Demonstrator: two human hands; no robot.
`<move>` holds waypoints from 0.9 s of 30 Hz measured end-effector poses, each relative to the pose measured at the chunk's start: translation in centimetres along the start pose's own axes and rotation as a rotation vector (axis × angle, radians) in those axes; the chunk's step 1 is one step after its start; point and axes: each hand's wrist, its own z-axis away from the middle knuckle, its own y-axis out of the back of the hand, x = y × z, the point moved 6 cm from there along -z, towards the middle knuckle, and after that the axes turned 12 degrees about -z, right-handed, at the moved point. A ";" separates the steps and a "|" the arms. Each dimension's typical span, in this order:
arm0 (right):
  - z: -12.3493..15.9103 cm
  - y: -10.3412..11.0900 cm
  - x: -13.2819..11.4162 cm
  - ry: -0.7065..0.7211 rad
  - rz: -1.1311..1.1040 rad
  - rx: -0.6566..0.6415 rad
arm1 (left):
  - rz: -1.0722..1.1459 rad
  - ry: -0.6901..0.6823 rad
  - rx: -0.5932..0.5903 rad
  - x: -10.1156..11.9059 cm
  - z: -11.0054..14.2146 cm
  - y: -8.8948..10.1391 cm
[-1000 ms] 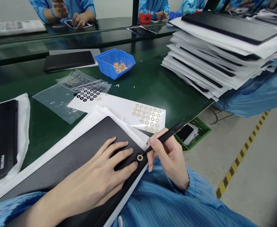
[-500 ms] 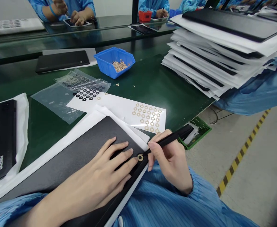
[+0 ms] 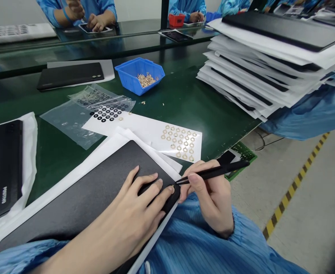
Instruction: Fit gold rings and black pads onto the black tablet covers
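Observation:
My left hand (image 3: 133,213) lies flat, fingers spread, on a black panel (image 3: 78,198) that rests on white paper at the table's near edge. One fingertip covers a small gold ring (image 3: 171,188) at the panel's corner. My right hand (image 3: 210,198) is closed on black tweezers (image 3: 213,173), whose tips point left at that corner, just beside the ring. A white sheet (image 3: 153,131) behind the panel carries rows of gold rings (image 3: 180,142) and black rings (image 3: 109,112).
A blue bin (image 3: 139,74) of gold rings stands mid-table. Clear plastic bags (image 3: 70,121) lie to the left. A tall stack of black panels and white paper (image 3: 264,61) fills the right. More black panels lie at far left (image 3: 2,167) and behind (image 3: 69,74). Other people work across the table.
My left fingertip has slid onto the gold ring at the panel's corner. The tweezers have lowered to nearly level and drawn slightly back from the ring.

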 end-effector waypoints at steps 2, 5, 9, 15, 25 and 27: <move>0.1 -0.1 0.0 0.030 -0.003 -0.028 | 0.012 0.018 0.022 0.0 0.0 0.0; 0.3 -0.2 -0.2 0.081 -0.024 -0.071 | -0.004 0.022 0.013 0.0 0.0 0.0; 0.2 -0.4 -0.2 0.124 0.008 -0.085 | 0.018 0.022 -0.009 -0.1 0.0 0.2; 0.4 -0.4 -0.2 0.112 -0.039 -0.156 | 0.101 0.007 -0.016 -0.9 0.1 0.4; -14.9 -2.3 -4.8 0.317 0.160 -0.194 | 0.247 0.035 -0.132 -3.3 -0.4 0.8; -21.3 -4.6 -4.1 0.390 0.230 -0.183 | 0.256 0.053 -0.125 -3.4 -0.3 0.8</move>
